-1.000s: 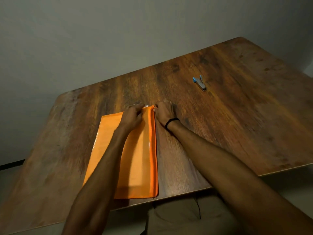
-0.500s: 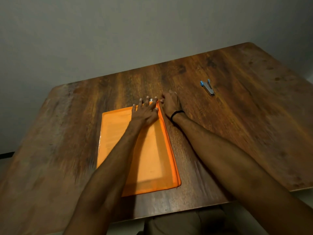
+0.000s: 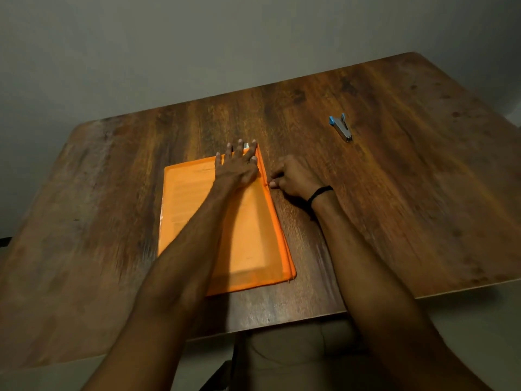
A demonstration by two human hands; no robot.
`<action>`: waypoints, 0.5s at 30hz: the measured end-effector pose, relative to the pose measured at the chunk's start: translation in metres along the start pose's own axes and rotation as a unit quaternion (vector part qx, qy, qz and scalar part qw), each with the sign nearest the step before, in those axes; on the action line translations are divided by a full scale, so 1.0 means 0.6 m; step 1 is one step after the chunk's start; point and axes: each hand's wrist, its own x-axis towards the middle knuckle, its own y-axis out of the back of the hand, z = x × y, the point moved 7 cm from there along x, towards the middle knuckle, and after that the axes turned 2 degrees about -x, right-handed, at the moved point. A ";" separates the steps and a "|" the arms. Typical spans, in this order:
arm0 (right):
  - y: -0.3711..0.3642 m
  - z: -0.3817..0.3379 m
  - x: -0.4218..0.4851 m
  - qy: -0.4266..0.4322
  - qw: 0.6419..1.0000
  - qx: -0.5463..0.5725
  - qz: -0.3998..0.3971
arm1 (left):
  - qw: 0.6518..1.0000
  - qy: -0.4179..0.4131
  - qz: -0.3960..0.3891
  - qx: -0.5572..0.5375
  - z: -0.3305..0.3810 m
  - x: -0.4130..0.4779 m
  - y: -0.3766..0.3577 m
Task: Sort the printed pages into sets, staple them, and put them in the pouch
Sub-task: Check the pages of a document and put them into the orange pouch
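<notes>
An orange zip pouch (image 3: 248,249) lies flat on the wooden table (image 3: 394,193), with printed pages faintly showing through its left side. My left hand (image 3: 236,167) presses flat on the pouch's far right corner, fingers spread. My right hand (image 3: 293,176) sits just right of the pouch, its fingers curled and pinching the zipper along the pouch's right edge. A small silver stapler (image 3: 341,128) with a blue end lies apart on the table, far right of both hands.
The table's near edge (image 3: 282,325) runs just above my lap. A plain grey wall stands behind the table's far edge. Bare wood surrounds the pouch on the left and right.
My left hand has opened from a curled grip to flat on the pouch. My right hand has slid from the far corner toward me along the zipper edge. The view shifted.
</notes>
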 end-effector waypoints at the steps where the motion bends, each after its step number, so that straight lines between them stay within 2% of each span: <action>1: -0.001 0.000 -0.017 -0.003 1.000 0.011 -0.017 | 1.000 0.000 0.006 0.000 0.000 -0.001 0.000; 4: 0.003 0.000 -0.058 -0.012 0.998 0.042 -0.040 | 0.999 -0.007 0.042 -0.009 0.004 -0.015 0.003; 8: 0.009 -0.001 -0.073 -0.020 0.998 0.045 0.028 | 0.992 0.008 0.127 0.020 0.021 -0.075 0.020; 12: 0.013 -0.010 -0.083 0.004 0.997 0.005 0.073 | 0.996 0.039 0.074 -0.001 0.030 -0.132 -0.010; 15: 0.012 -0.016 -0.095 0.017 0.998 -0.011 0.063 | 0.997 0.046 0.067 -0.017 0.028 -0.142 -0.035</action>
